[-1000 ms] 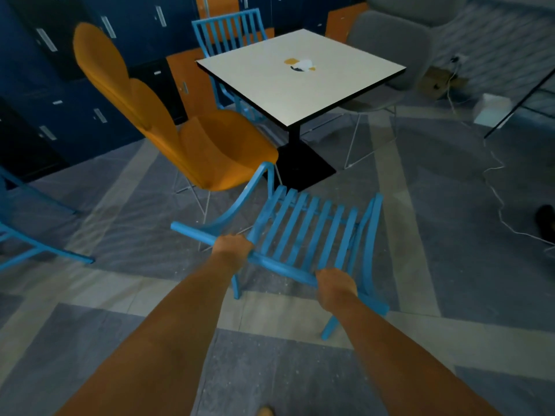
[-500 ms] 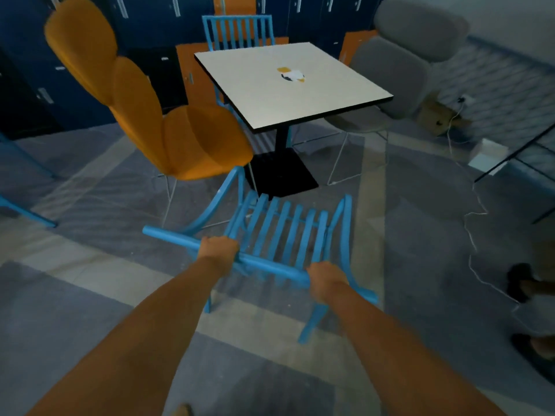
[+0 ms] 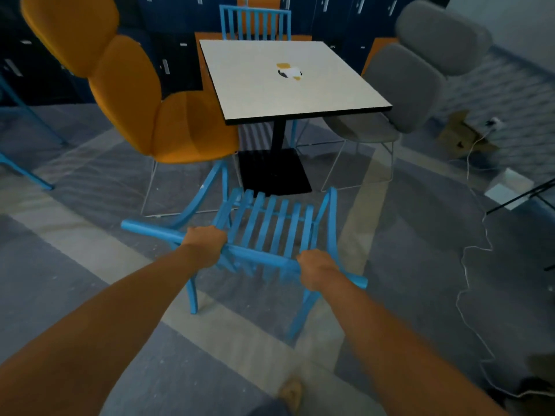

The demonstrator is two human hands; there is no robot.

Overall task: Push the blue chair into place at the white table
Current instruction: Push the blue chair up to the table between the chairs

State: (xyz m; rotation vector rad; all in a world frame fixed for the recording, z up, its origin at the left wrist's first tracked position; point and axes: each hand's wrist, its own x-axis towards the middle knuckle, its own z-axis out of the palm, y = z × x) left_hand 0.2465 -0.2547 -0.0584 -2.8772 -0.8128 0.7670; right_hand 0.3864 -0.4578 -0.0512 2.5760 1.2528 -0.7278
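- The blue chair (image 3: 270,223) stood on the floor just near of the white desk (image 3: 288,82), its slatted back toward the camera and the seat short of the desk's black base (image 3: 273,172).
- The left hand (image 3: 204,241) and the right hand (image 3: 318,270) were each wrapped around the chair's top rail.
- An orange chair (image 3: 135,94) sat at the desk's left, a grey chair (image 3: 399,85) at its right, and a second blue chair (image 3: 255,24) at the far side.
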